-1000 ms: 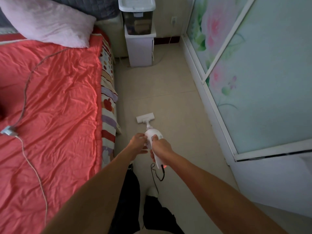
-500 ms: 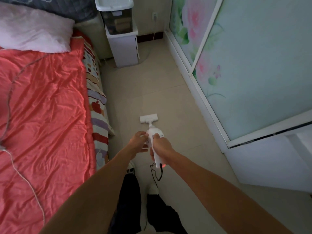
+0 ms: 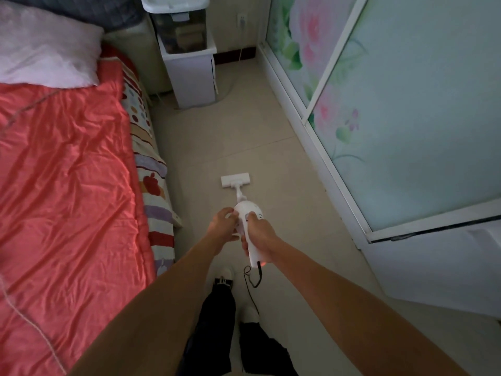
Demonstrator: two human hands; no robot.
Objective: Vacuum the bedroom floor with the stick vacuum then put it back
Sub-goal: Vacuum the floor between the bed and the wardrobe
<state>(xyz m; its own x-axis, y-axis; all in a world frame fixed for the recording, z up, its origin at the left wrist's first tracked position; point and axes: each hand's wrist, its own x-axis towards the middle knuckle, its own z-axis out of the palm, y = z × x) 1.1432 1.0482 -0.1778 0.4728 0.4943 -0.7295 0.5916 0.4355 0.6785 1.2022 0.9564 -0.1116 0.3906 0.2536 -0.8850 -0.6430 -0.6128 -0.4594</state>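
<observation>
The white stick vacuum (image 3: 250, 213) stands in front of me on the beige tiled floor (image 3: 244, 137). Its flat floor head (image 3: 235, 180) rests on the tiles between the bed and the wardrobe. My right hand (image 3: 259, 236) is wrapped around the handle, thumb on top. My left hand (image 3: 223, 225) touches the left side of the motor body with curled fingers. A black cord (image 3: 253, 283) loops down from the handle's rear end, where a small orange light glows.
A bed with a red quilt (image 3: 67, 185) and pink pillow (image 3: 46, 47) fills the left. A white cabinet (image 3: 191, 74) with a storage box stands at the far end. Sliding wardrobe doors (image 3: 406, 118) with flower prints line the right. My feet (image 3: 225, 275) are just behind the vacuum.
The floor head has slid slightly right and forward along the aisle. My view has shifted, so the bed and cabinet sit further left. Both hands keep their hold.
</observation>
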